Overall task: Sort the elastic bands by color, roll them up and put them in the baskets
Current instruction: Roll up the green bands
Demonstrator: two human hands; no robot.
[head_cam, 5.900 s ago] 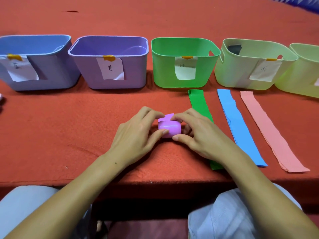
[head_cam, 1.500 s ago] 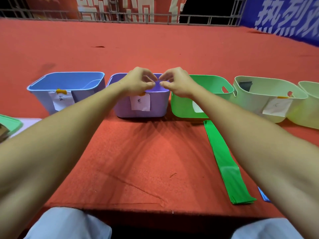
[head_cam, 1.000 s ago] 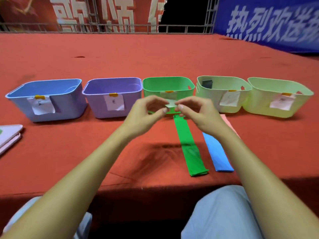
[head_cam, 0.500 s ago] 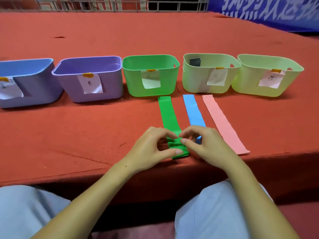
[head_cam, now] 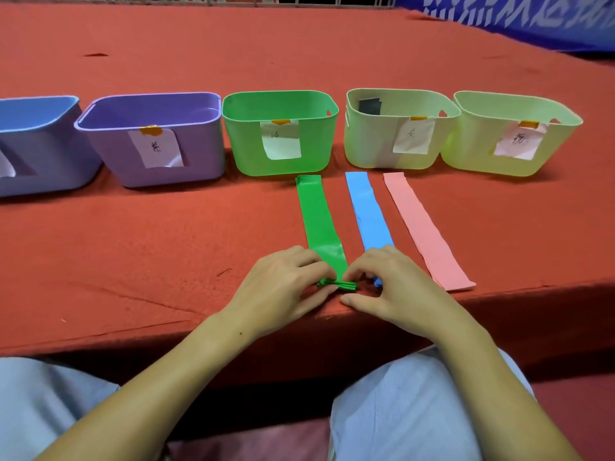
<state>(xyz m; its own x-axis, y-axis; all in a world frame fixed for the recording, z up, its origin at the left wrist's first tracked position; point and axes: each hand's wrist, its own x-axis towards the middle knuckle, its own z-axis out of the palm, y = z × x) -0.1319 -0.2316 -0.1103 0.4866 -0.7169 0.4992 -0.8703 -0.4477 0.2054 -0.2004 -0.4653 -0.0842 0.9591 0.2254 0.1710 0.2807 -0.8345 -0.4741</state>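
Note:
A stack of green bands [head_cam: 318, 217] lies flat on the red table, running away from me toward the green basket [head_cam: 279, 161]. My left hand [head_cam: 279, 287] and my right hand [head_cam: 392, 287] pinch its near end from both sides, and that end is lifted and curled, showing several layered edges. To the right lie a blue band [head_cam: 366, 211], its near end under my right hand, and a pink band [head_cam: 422, 227], both flat. A row of labelled baskets stands behind: blue [head_cam: 40, 168], purple [head_cam: 199, 161], green, and two pale green ones [head_cam: 369, 151] [head_cam: 479, 161].
A dark rolled band [head_cam: 369, 106] sits inside the first pale green basket. The table's front edge [head_cam: 133, 341] runs just under my hands, with my knees below it. A blue banner [head_cam: 532, 18] hangs at the far right.
The purple roll went into the purple basket. My hands came back to the front edge and took the near end of the green bands, which has lifted and begun to curl.

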